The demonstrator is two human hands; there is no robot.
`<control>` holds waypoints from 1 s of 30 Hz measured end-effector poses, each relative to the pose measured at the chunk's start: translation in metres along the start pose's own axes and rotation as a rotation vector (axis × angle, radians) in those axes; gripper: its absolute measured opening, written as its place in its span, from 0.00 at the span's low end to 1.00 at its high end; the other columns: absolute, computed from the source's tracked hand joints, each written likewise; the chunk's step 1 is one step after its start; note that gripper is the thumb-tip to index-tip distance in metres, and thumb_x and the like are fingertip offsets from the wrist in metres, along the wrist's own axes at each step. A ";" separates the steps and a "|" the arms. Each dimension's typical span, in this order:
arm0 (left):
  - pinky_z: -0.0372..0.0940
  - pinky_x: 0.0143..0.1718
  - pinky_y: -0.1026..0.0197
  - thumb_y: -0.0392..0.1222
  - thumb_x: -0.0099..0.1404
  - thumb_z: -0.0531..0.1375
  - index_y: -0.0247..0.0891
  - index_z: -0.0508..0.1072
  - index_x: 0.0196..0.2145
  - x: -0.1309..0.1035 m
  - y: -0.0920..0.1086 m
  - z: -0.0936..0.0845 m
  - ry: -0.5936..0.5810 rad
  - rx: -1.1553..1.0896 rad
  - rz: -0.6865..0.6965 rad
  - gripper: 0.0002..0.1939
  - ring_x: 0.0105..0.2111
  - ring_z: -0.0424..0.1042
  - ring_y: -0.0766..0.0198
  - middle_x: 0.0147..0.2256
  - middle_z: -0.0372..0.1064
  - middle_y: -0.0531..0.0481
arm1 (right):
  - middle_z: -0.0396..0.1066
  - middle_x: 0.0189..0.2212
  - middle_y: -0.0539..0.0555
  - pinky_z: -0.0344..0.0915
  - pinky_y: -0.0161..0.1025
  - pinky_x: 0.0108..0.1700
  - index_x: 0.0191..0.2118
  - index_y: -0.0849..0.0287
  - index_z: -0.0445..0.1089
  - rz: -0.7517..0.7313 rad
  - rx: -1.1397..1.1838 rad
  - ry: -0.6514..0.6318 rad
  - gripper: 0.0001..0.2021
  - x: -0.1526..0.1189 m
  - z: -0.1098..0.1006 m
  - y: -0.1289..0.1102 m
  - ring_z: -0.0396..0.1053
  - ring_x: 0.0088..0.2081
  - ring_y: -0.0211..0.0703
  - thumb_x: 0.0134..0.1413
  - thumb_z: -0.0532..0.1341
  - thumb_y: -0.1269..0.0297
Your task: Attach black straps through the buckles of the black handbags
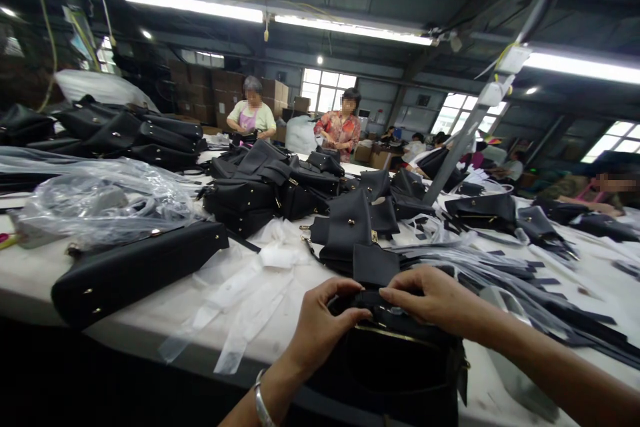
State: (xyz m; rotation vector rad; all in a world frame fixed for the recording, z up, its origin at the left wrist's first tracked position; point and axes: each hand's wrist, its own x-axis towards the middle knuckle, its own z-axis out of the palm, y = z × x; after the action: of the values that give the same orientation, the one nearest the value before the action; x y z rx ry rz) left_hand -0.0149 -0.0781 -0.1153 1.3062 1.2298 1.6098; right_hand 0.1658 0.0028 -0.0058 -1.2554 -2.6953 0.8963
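Note:
A black handbag [395, 373] stands at the table's front edge, its mouth facing me and a gold-coloured zip running along the rim. My left hand [320, 317], with a silver bangle on the wrist, pinches the bag's upper edge between thumb and fingers. From the other side my right hand [433, 297] grips the same edge, thumb close to the left fingertips. A black flap [375, 265] rises just beyond both hands. The right fingers are partly hidden behind the edge, and the bag's inside is dark.
Black handbags [250, 193] are heaped across the table. One bag [145, 273] lies on its side at left, beside clear plastic wrapping [110, 203]. White strips [255, 307] lie near the front edge. Wrapped black straps [520, 293] and a slanting metal post [457, 147] are at right. Co-workers sit beyond.

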 end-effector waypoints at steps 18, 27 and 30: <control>0.68 0.42 0.60 0.38 0.53 0.72 0.39 0.81 0.37 -0.004 -0.001 0.003 -0.047 0.065 -0.018 0.12 0.38 0.76 0.57 0.35 0.79 0.50 | 0.55 0.16 0.45 0.47 0.31 0.21 0.24 0.61 0.70 0.005 0.111 -0.112 0.21 0.007 0.012 0.008 0.53 0.19 0.32 0.60 0.57 0.50; 0.68 0.44 0.60 0.40 0.57 0.70 0.39 0.80 0.39 -0.001 -0.003 0.000 -0.081 0.059 0.002 0.11 0.40 0.77 0.58 0.37 0.79 0.49 | 0.56 0.14 0.43 0.43 0.29 0.18 0.25 0.62 0.70 0.096 0.327 -0.210 0.24 0.012 0.007 0.015 0.48 0.16 0.29 0.57 0.60 0.43; 0.68 0.45 0.60 0.40 0.59 0.68 0.39 0.79 0.40 0.000 -0.003 0.001 -0.079 0.077 0.028 0.11 0.41 0.76 0.58 0.39 0.78 0.49 | 0.59 0.14 0.44 0.48 0.28 0.18 0.24 0.62 0.69 0.124 0.395 -0.295 0.26 0.017 0.001 0.016 0.52 0.16 0.28 0.55 0.60 0.40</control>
State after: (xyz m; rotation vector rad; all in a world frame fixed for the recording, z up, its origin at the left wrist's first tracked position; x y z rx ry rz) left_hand -0.0135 -0.0773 -0.1182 1.4274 1.2416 1.5287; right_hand 0.1650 0.0221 -0.0185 -1.2920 -2.4679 1.6494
